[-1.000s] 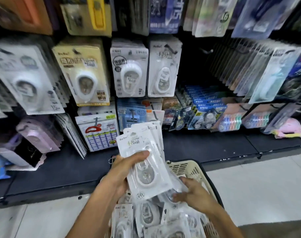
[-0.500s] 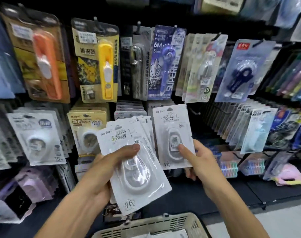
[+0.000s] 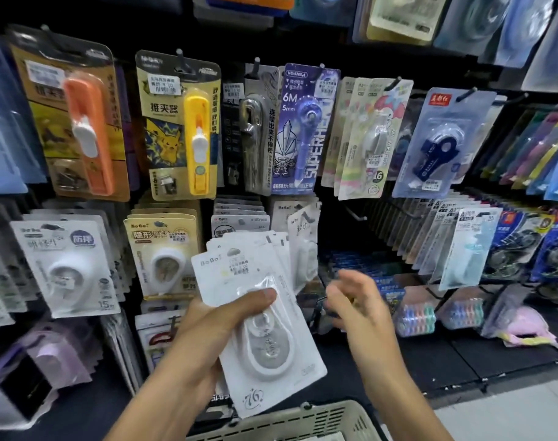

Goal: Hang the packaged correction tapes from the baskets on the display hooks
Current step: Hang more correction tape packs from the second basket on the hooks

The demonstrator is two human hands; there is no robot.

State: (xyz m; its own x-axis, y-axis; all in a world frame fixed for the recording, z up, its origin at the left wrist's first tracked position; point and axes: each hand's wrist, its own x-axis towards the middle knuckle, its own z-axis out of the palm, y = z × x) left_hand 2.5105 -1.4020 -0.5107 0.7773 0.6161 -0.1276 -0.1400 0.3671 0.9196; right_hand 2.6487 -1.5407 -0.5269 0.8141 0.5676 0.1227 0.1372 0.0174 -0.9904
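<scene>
- Left hand (image 3: pixel 214 332) grips a fanned stack of white carded correction-tape blister packs (image 3: pixel 265 316), thumb clamped across the front pack.
- Right hand (image 3: pixel 355 300), at 3 o'clock of the stack, is blurred, fingers loosely curled, holding nothing.
- One matching white pack (image 3: pixel 303 246) hangs on a display hook at 12 o'clock of the stack.
- Beige slotted plastic basket (image 3: pixel 303 421) sits at 6 o'clock.
- Judgement: hanging is underway; the held stack remains.

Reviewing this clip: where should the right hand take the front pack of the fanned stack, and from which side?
Probably the top edge of the front pack, pinched from the right by the right hand. The left hand thumb covers its middle, and the bulging shell fills the lower half; the flat upper card is bare and fanned clear.
</scene>
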